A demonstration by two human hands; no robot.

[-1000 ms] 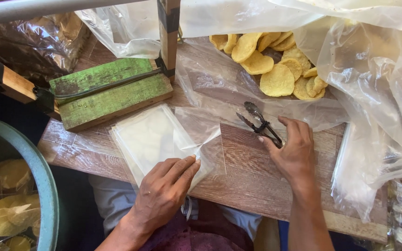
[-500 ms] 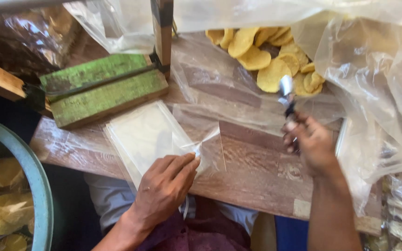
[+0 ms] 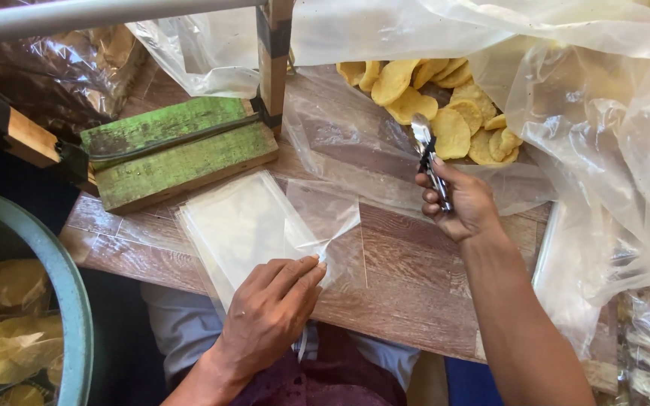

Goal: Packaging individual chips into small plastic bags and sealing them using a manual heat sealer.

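Head view looked down on a wooden worktop, bare boards between the hands, its near edge at the person's lap. Clear plastic bags lay stacked flat beside a green wooden block. Big clear sheeting crowded the right side, yellow round crackers inside. Left hand pressed loosely open on the bags' corner. Right hand gripped metal tongs, tips at the crackers

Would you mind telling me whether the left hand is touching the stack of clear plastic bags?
Touching: the head view shows the left hand with fingertips pressed on the clear plastic bags.
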